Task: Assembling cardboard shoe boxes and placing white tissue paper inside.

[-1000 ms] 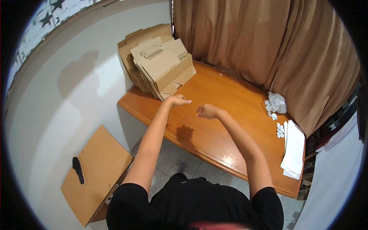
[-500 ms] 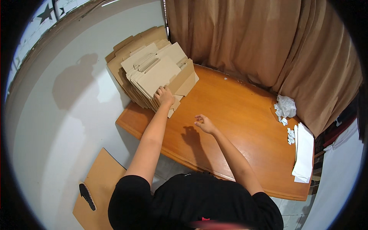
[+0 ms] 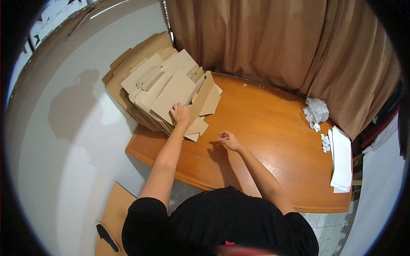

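A leaning stack of flattened cardboard boxes (image 3: 147, 96) stands at the table's left end, against the wall. My left hand (image 3: 180, 114) is closed on the near edge of the top flat cardboard box (image 3: 174, 91), which lifts slightly off those beneath it. Part of that box's edge is hidden behind my fingers. Over the wooden table (image 3: 265, 136), to the right of the stack, my right hand (image 3: 229, 141) hovers with its fingers loosely curled apart and nothing in them.
At the back right lies a clear plastic bag (image 3: 317, 110), with small white packets (image 3: 325, 143) near it. White paper sheets (image 3: 341, 160) lie along the right edge. A brown curtain (image 3: 256, 42) hangs behind the table. A brown board with a dark shoe-shaped piece (image 3: 107, 237) is at lower left.
The top cardboard box has tilted away from the stack, with my left hand pulling its near edge. The view has shifted a little; my right hand stays nearly in place.
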### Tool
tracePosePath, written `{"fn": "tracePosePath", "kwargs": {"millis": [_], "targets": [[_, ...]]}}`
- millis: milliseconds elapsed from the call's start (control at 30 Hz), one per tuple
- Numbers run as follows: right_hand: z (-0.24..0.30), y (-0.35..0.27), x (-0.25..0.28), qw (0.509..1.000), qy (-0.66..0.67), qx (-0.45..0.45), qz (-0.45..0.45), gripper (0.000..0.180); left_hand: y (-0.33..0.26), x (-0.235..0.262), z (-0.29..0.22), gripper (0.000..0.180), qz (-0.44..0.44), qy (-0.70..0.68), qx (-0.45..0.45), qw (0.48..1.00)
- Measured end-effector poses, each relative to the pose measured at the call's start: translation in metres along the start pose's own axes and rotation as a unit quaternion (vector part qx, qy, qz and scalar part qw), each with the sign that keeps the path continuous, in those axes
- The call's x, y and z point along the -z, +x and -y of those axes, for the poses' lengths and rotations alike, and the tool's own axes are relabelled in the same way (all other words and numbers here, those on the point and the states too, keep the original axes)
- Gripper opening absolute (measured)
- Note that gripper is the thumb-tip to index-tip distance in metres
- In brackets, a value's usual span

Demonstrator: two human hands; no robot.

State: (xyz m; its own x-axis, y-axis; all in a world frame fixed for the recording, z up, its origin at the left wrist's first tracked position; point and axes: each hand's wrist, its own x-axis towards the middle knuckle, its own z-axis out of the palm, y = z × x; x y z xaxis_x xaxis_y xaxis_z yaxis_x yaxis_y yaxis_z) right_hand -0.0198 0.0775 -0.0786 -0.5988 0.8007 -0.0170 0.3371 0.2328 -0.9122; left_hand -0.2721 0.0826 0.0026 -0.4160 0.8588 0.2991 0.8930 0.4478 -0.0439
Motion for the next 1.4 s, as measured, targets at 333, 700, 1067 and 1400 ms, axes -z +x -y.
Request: {"fn": "tracePosePath", "kwargs": {"millis": [333, 700, 1067, 1400], "targets": [[-0.003, -0.033, 0.057, 0.94, 0.261, -0.173, -0.139, 0.056, -0.029, 0.125, -0.07, 0.017, -0.052, -0.576, -0.184, 0.795], [0.02, -0.129, 0.144, 0.789, 0.608, -0.053, 0.073, 0.084, -0.114, 0.176, -0.15, 0.017, -0.044, -0.644, -0.466, 0.604], [0.034, -0.215, 0.29, 0.97, 0.131, -0.057, -0.198, 0.039, -0.219, 0.129, -0.179, 0.021, 0.023, -0.5, -0.418, 0.758], [0.112, -0.228, 0.291, 0.953, -0.221, -0.097, -0.184, 0.034, -0.207, 0.098, -0.195, 0.095, 0.067, -0.607, -0.061, 0.79]]}}
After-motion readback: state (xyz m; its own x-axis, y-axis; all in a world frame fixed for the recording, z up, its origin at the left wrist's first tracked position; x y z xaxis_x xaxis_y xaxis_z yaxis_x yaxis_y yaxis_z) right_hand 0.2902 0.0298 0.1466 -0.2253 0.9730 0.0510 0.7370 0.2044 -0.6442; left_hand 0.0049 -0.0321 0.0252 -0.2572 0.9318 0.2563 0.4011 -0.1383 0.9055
